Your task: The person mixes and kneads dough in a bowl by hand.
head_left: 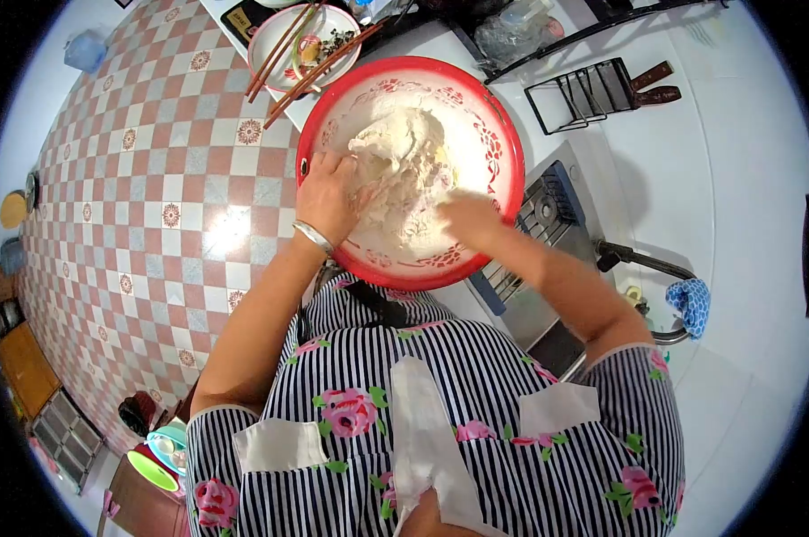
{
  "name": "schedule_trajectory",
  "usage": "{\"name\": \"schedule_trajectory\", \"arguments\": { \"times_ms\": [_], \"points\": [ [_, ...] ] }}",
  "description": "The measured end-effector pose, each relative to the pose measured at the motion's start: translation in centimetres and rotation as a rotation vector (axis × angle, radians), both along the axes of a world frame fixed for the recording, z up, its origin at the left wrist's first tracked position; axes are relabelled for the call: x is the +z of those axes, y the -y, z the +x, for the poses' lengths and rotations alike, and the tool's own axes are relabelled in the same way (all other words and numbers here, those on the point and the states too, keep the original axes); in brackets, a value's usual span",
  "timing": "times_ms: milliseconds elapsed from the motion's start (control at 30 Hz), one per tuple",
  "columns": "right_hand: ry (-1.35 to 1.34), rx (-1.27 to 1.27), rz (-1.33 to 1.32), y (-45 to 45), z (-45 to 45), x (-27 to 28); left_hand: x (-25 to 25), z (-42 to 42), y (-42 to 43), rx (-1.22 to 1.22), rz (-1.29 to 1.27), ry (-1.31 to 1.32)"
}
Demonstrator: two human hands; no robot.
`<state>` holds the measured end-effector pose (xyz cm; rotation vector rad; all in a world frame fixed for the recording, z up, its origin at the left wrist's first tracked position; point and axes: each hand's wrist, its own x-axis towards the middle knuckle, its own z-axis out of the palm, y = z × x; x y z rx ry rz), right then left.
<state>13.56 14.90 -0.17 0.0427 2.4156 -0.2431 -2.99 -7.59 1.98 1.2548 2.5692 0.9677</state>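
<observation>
A large red-rimmed enamel basin point(515, 166) with a red floral pattern stands before me. Inside it are pale flour point(454, 107) and a rough, shaggy lump of dough point(395, 139). My left hand point(333, 192), with a silver bracelet at the wrist, is at the basin's left side; its fingers are bent over the rim area, close against the dough. On the opposite side, my right hand point(470, 217) reaches into the basin by the flour and dough. Motion blurs it, and its fingers cannot be made out.
Behind the basin, a plate point(259, 46) holds food scraps, with brown chopsticks point(333, 67) across it. A gas stove point(543, 210) is at the right, near a black rack point(583, 94) with wooden-handled tools. A blue cloth point(688, 307) hangs on a black curved bar. Tiled floor point(167, 179) lies left.
</observation>
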Motion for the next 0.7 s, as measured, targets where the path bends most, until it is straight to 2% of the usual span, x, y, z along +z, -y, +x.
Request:
{"name": "schedule_trajectory", "arguments": {
  "times_ms": [100,167,200,233,300,400,433,567,600,667,700],
  "points": [
    [0.015,-0.158,0.135,0.1,-0.2,1.5,-1.0,0.7,0.6,-0.041,0.179,0.037],
    [-0.119,-0.319,-0.212,2.5,1.9,-3.7,-0.7,0.9,0.8,0.015,0.179,0.067],
    [-0.233,-0.385,-0.195,6.4,1.6,-3.3,-0.6,1.1,0.7,0.045,0.181,0.084],
    [-0.025,-0.539,-0.199,9.6,-1.4,-0.2,-0.4,1.1,0.6,0.043,0.187,0.058],
    [-0.205,-0.504,-0.202,12.2,-2.1,-2.2,-0.1,1.0,0.5,0.042,0.201,0.007],
    [-0.07,-0.304,-0.299,8.5,-1.0,-4.0,-0.8,1.0,0.4,0.049,0.179,0.001],
    [0.127,-0.203,-0.307,6.4,-1.4,-1.8,-0.7,1.0,0.2,0.05,0.172,0.013],
    [-0.027,0.165,0.273,-4.2,-1.9,-2.3,-0.6,0.9,0.2,0.056,0.168,0.025],
    [-0.309,0.215,0.302,-6.1,-2.8,-2.0,-0.7,1.0,0.3,0.059,0.177,0.018],
    [-0.474,0.197,0.351,-5.9,-3.9,-1.3,-0.6,1.0,0.3,0.065,0.164,0.013],
    [-0.44,0.026,0.366,-4.7,-3.3,-2.4,-0.5,1.0,0.4,0.068,0.156,0.011]
  ]
}}
